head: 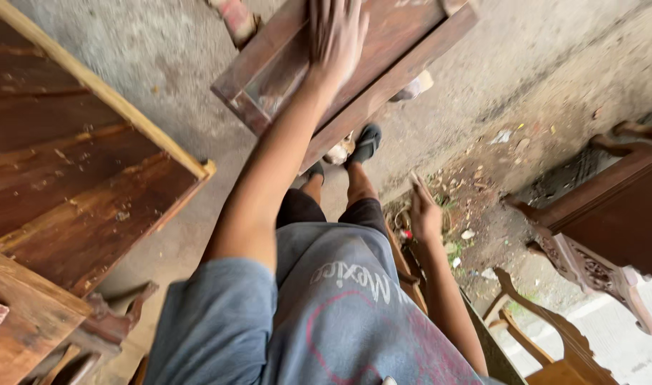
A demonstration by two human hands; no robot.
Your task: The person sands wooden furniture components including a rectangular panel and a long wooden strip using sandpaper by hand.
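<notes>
Left hand (336, 36) pressed flat, fingers spread, on dark wooden panel (383, 50) near its framed edge, right hand (424, 214) hanging open and empty beside hip over littered concrete floor (547, 78), carved wooden table (611, 221) at right.

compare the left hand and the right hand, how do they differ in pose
The left hand lies flat on the dark wooden panel, arm stretched forward; the right hand hangs low at the side, touching nothing. The left looks motion-blurred, the right sharp. Both are bare and hold nothing.
</notes>
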